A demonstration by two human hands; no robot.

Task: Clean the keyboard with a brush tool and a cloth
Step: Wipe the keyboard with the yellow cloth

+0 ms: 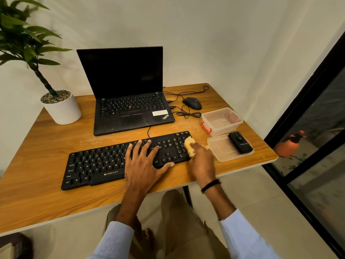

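Keyboard [119, 161] lies across the near middle of a wooden worktop [46, 184] set against a pale wall [205, 34], with dark glass doors [317, 146] at right. Behind it sit an open laptop [128, 94] and a potted plant [59, 107]. Left hand [143, 161] rests flat with fingers spread on the keys; the right hand [202, 161] has its grip closed on a yellow cloth [190, 146] at the keyboard's right end.

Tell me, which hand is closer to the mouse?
Right. The right hand wipes the keyboard's end below the mouse; the left hand lies further left.

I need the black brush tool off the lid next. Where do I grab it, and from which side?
Grip the black brush tool across its long sides near the middle, coming from above. It lies flat on the clear lid, so only its top and sides are exposed. The right hand is nearest but holds the cloth.
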